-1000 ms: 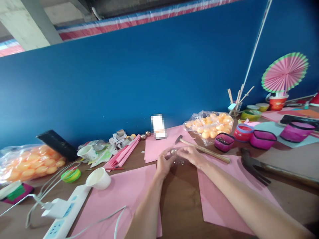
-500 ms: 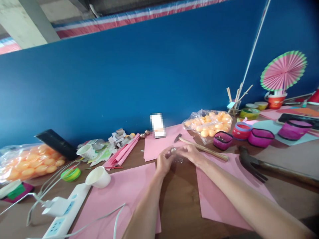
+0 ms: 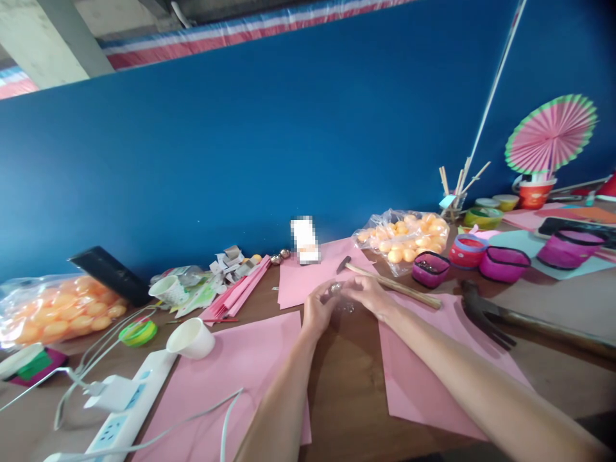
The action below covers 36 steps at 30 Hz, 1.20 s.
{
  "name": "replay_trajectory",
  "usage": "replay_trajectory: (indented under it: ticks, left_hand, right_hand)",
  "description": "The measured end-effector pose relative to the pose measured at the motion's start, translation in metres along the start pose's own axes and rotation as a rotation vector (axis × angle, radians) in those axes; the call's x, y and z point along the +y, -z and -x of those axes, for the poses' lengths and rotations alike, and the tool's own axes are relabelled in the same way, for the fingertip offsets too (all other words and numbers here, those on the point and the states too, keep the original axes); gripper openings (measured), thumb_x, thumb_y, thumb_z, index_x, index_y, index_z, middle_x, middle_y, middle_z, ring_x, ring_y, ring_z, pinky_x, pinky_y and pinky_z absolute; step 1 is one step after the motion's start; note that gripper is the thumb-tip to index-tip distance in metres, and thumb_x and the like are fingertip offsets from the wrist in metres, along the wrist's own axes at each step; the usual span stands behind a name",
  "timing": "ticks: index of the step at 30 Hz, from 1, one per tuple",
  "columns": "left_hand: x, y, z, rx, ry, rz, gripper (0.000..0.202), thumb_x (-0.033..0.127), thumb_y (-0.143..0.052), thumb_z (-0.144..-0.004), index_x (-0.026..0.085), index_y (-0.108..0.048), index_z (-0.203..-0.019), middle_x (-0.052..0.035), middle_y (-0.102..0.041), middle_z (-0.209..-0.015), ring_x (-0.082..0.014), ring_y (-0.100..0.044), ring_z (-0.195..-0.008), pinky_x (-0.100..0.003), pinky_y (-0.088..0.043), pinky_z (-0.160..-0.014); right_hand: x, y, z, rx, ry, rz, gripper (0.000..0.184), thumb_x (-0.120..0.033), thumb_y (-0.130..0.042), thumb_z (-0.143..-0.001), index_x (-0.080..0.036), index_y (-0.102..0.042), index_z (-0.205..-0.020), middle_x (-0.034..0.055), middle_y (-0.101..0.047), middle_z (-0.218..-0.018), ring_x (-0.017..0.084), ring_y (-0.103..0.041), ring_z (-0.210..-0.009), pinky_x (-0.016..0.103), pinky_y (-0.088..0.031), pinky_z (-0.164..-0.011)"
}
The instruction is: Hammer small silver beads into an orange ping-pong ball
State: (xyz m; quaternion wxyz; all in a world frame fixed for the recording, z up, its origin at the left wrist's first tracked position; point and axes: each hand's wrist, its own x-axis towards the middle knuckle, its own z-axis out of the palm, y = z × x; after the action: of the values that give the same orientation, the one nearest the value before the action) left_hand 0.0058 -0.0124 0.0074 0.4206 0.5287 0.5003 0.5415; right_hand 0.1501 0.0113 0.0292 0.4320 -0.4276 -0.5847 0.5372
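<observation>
In the middle of the table, my left hand [image 3: 318, 310] is closed, its fingertips pinching a small shiny metallic ball [image 3: 335, 288]. My right hand [image 3: 366, 296] meets it from the right, with thumb and fingers pressed together beside the ball; what they grip is too small to make out. Just under the fingertips, thin clear loops [image 3: 347, 307] show faintly over the brown tabletop. Beyond my right hand lies a small hammer [image 3: 399, 287] with a wooden handle. Two similar shiny balls [image 3: 280, 257] rest farther back on the left.
Pink paper sheets [image 3: 231, 378] lie on both sides. On the left are a white cup [image 3: 191, 339], a power strip [image 3: 128, 410] with cables and a bag of orange balls [image 3: 62, 311]. A claw hammer [image 3: 486, 314], small purple containers [image 3: 504, 264] and another ball bag [image 3: 404, 236] occupy the right.
Both hands stay at the same spot around the small ball, with hardly any finger movement. The camera view has shifted very slightly.
</observation>
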Motion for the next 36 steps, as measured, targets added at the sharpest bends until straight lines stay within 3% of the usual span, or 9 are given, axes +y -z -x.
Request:
replay_trajectory:
  ticks: [7,13,19,24,28,31,34,36]
  left_hand:
    - [-0.003,0.000,0.000,-0.011,-0.021,-0.013,0.042,0.018,-0.067,-0.061,0.019,-0.062,-0.102,-0.0064,-0.065,-0.096,-0.0223,-0.059,-0.087,-0.034,-0.046,-0.078]
    - [-0.001,0.001,0.000,-0.064,0.030,0.123,0.048,0.025,-0.065,-0.064,0.019,-0.055,-0.111,-0.0068,-0.064,-0.099,-0.0203,-0.060,-0.085,-0.033,-0.048,-0.074]
    - [0.003,0.001,-0.001,-0.065,0.054,0.187,0.040,0.031,-0.064,-0.067,0.017,-0.058,-0.104,-0.0090,-0.064,-0.098,-0.0191,-0.060,-0.085,-0.031,-0.048,-0.075]
    - [0.002,0.002,-0.003,0.003,0.095,0.304,0.035,0.033,-0.063,-0.067,0.016,-0.058,-0.097,-0.0077,-0.064,-0.088,-0.0149,-0.060,-0.074,-0.028,-0.049,-0.067]
    - [0.002,0.008,-0.005,0.087,0.126,0.470,0.034,0.031,-0.064,-0.067,0.017,-0.058,-0.098,-0.0048,-0.063,-0.084,-0.0109,-0.059,-0.071,-0.024,-0.048,-0.065]
    - [0.003,0.013,-0.007,0.134,0.179,0.586,0.038,0.030,-0.064,-0.067,0.018,-0.058,-0.102,-0.0041,-0.063,-0.083,-0.0087,-0.058,-0.066,-0.021,-0.047,-0.062]
    - [0.002,0.018,-0.008,0.128,0.208,0.703,0.036,0.033,-0.061,-0.071,0.018,-0.059,-0.104,-0.0045,-0.064,-0.083,-0.0087,-0.058,-0.066,-0.022,-0.048,-0.064]
    - [0.000,0.021,-0.009,0.119,0.209,0.758,0.035,0.030,-0.059,-0.073,0.019,-0.058,-0.106,-0.0049,-0.064,-0.084,-0.0096,-0.059,-0.069,-0.023,-0.049,-0.067]
  right_hand:
    - [0.002,0.000,-0.003,-0.009,-0.007,-0.010,0.033,-0.040,-0.069,-0.054,-0.012,-0.059,-0.067,0.0045,-0.064,-0.066,0.014,-0.058,-0.061,0.027,-0.044,-0.060]
    - [0.006,0.000,-0.005,0.010,0.050,-0.017,0.029,-0.041,-0.064,-0.061,-0.013,-0.058,-0.071,0.0018,-0.063,-0.067,0.013,-0.057,-0.062,0.028,-0.044,-0.064]
    - [0.011,0.000,-0.007,0.003,0.080,0.055,0.027,-0.039,-0.061,-0.065,-0.014,-0.057,-0.074,0.0020,-0.062,-0.069,0.013,-0.056,-0.062,0.028,-0.044,-0.062]
    - [0.007,0.001,-0.003,0.014,0.308,0.331,0.023,-0.037,-0.051,-0.076,-0.016,-0.059,-0.081,0.0043,-0.063,-0.087,0.016,-0.058,-0.078,0.029,-0.044,-0.071]
    - [0.007,0.013,-0.003,0.247,0.432,0.775,0.024,-0.032,-0.043,-0.082,-0.018,-0.056,-0.096,0.0070,-0.059,-0.102,0.019,-0.052,-0.094,0.030,-0.039,-0.080]
    - [0.011,0.028,-0.006,0.384,0.292,1.166,0.027,-0.030,-0.046,-0.080,-0.018,-0.053,-0.103,0.0089,-0.057,-0.103,0.024,-0.047,-0.098,0.033,-0.036,-0.080]
    - [0.015,0.039,-0.011,0.320,0.095,1.346,0.026,-0.029,-0.046,-0.080,-0.018,-0.054,-0.102,0.0098,-0.054,-0.103,0.024,-0.047,-0.095,0.030,-0.036,-0.073]
    - [0.016,0.041,-0.014,0.280,0.038,1.395,0.025,-0.022,-0.039,-0.083,-0.019,-0.054,-0.102,0.0089,-0.053,-0.102,0.022,-0.048,-0.093,0.029,-0.035,-0.070]
